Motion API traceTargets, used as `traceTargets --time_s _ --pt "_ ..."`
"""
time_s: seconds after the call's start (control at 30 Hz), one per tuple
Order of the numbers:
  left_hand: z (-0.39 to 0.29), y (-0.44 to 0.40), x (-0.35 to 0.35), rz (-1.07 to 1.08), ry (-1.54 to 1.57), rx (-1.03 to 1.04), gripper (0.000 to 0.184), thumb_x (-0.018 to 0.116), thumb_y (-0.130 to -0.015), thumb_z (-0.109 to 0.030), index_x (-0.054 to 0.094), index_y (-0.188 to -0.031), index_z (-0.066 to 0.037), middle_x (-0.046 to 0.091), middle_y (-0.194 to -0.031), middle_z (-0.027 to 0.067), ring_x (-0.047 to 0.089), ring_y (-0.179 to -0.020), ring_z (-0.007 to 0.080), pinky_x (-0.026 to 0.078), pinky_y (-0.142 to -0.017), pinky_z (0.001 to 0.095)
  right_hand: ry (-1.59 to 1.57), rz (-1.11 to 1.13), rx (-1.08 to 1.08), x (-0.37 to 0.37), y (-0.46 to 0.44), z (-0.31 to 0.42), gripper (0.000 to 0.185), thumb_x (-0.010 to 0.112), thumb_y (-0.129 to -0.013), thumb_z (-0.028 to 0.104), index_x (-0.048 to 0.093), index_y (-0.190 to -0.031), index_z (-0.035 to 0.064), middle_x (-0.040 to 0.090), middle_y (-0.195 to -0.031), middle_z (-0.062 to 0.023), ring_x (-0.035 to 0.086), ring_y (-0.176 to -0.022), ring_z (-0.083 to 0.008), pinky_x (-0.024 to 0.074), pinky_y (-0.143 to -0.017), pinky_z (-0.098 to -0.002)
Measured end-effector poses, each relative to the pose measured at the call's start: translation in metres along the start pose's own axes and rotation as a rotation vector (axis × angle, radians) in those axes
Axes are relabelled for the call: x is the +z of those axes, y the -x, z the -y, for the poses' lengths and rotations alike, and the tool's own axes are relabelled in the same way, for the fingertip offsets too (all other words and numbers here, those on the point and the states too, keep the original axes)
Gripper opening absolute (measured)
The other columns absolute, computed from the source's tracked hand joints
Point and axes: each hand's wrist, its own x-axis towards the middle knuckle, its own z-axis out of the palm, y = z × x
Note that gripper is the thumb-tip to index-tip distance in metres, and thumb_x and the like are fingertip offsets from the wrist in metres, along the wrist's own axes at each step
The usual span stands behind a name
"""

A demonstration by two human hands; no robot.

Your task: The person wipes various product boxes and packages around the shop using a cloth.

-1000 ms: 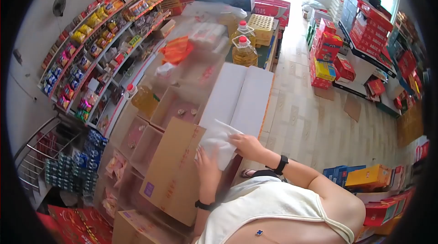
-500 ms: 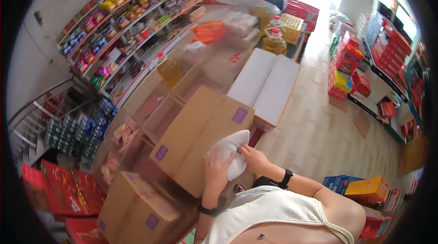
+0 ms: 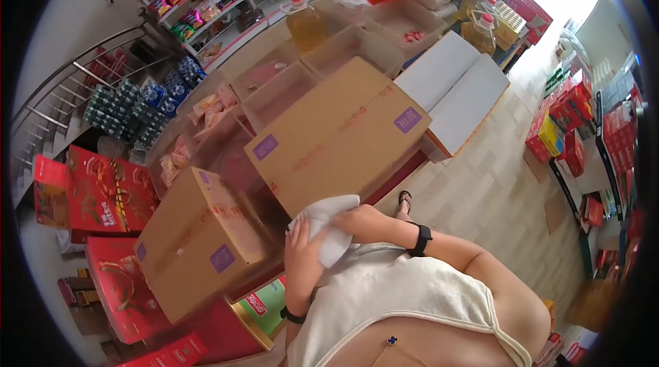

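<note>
A crumpled white cloth-like item [image 3: 334, 242] is held in front of my chest. My left hand [image 3: 302, 250] lies against its left side with the fingers bent onto it. On the other side my right hand [image 3: 360, 223] grips its edge, the fingertips partly hidden by the fold. Just beyond both hands lies a large brown cardboard box [image 3: 336, 137] with purple labels. A second brown box [image 3: 199, 243] stands to the left of my left hand. I cannot make out exactly what the white item is.
Open bins [image 3: 274, 99] stand behind the boxes, with an oil bottle [image 3: 306, 24] beside them. A white box [image 3: 453, 89] lies at the right end of the counter. Red cartons [image 3: 113, 192] are stacked at the left, and more red boxes [image 3: 570, 103] stand across the tiled floor.
The view has swung left, bringing the second brown box and red cartons further into sight. Both hands still hold the white item, now nearer my chest and more bunched.
</note>
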Motion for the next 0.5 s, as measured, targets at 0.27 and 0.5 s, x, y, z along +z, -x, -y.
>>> traceTargets --time_s 0.27,0.5 --pt "-0.060 -0.118 0.057 -0.050 0.043 0.298 0.048 0.061 -0.072 -0.007 0.061 -0.120 -0.017 0.038 -0.140 0.0191 0.032 -0.131 0.0372 0.026 -0.105 0.0546 0.067 -0.206 0.452 -0.048 0.072 -0.084 0.043 0.068 -0.061 0.007 0.052 -0.101 0.0071 0.059 -0.097 -0.0107 0.059 -0.093 -0.0306 0.0506 -0.073 -0.0394" --pt "-0.118 -0.207 0.099 -0.095 0.022 0.606 0.038 0.057 -0.078 -0.008 0.064 -0.115 -0.017 0.029 -0.146 0.0139 0.025 -0.135 0.0331 0.027 -0.106 0.0545 0.006 -0.557 0.700 -0.053 0.109 -0.151 0.035 0.059 -0.066 0.004 0.052 -0.099 0.0061 0.060 -0.097 -0.0156 0.057 -0.095 -0.0351 0.0472 -0.078 -0.0422"
